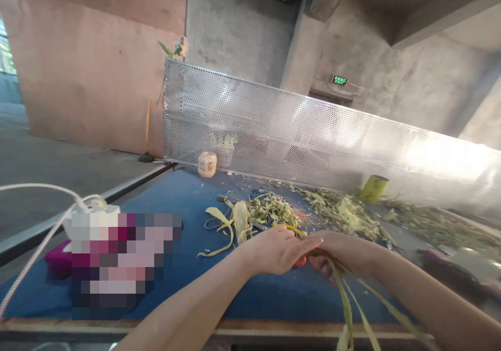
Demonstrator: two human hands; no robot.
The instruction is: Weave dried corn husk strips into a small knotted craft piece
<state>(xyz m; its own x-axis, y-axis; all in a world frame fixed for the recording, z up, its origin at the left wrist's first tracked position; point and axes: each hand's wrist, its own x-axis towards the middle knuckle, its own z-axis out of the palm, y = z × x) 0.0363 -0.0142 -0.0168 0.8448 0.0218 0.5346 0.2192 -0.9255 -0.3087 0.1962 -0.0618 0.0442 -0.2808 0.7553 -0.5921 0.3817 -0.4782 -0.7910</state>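
Note:
My left hand (274, 249) and my right hand (324, 249) meet over the blue table, touching each other. Long pale-green dried leaf strips (346, 301) run out from between my hands and hang towards me over the front edge. Curled fingers of the right hand close round them. The left hand's fingers are bent in at the same spot, one finger lying across the right hand; the exact hold is partly hidden. Just behind the left hand show a yellow curved piece (293, 229) and a red piece (300, 261), both mostly covered. Loose broad leaf strips (241, 220) lie beyond.
Leaf scraps (274, 209) and a larger leaf heap (344, 213) spread across the table's back. A twine roll (207, 164) and a yellow-green cylinder (373, 189) stand by the perforated metal screen (250, 121). At left are a white cable (37, 241), a magenta object (58, 256) and a pixelated area.

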